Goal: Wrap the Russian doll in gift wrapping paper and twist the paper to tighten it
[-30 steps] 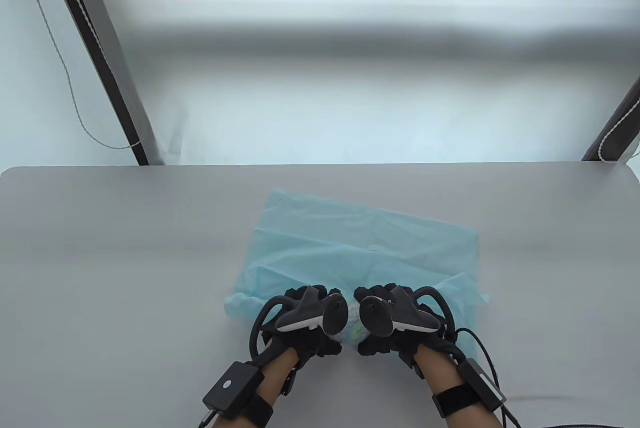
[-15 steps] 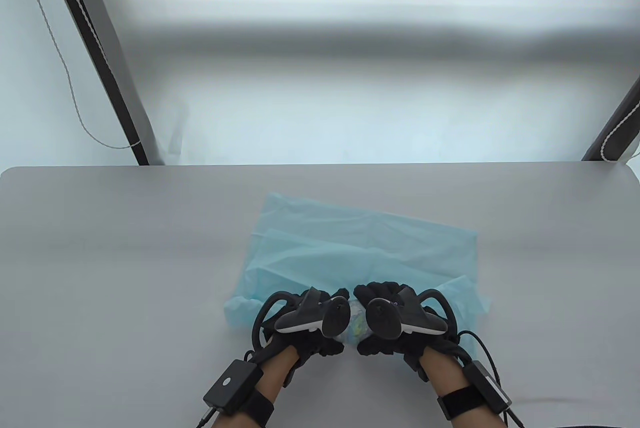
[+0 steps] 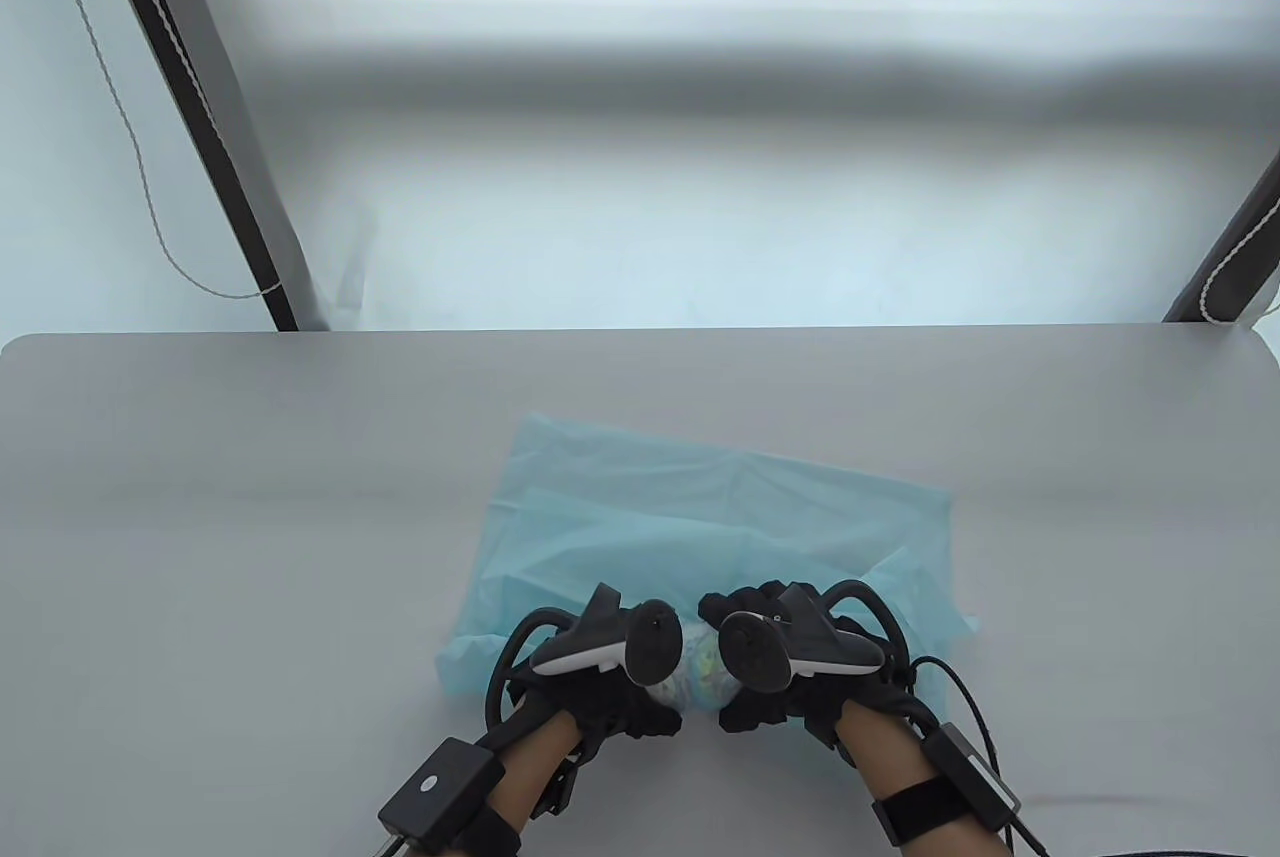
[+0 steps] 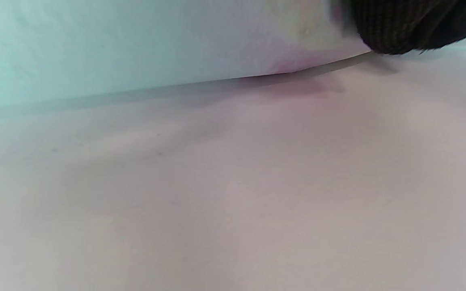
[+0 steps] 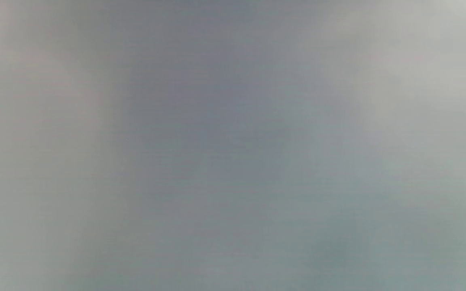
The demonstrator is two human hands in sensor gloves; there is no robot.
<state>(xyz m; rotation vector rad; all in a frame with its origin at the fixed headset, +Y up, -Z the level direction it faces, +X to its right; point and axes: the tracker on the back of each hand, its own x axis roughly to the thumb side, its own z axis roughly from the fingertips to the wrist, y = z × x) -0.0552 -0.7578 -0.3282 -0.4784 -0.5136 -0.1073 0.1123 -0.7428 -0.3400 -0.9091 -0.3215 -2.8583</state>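
The Russian doll point(image 3: 700, 675), pale with green and blue painted marks, lies at the near end of a light blue sheet of wrapping paper point(image 3: 720, 507) on the grey table point(image 3: 250, 517). Only a small patch of the doll shows between my hands. My left hand point(image 3: 625, 697) grips its left side with curled fingers, and my right hand point(image 3: 765, 687) grips its right side. In the left wrist view a gloved fingertip point(image 4: 411, 24) touches the paper point(image 4: 136, 40) just above the table point(image 4: 233, 182). The right wrist view is a grey blur.
The paper spreads away from me towards the table's middle, with crumpled corners at the left point(image 3: 465, 662) and right point(image 3: 950, 607). Dark frame posts point(image 3: 200, 117) stand beyond the far table edge. Cables run from my right wrist point(image 3: 960, 687).
Both hands have drawn the doll and the paper's near end a little towards me and slightly left. The paper's far edge has followed.
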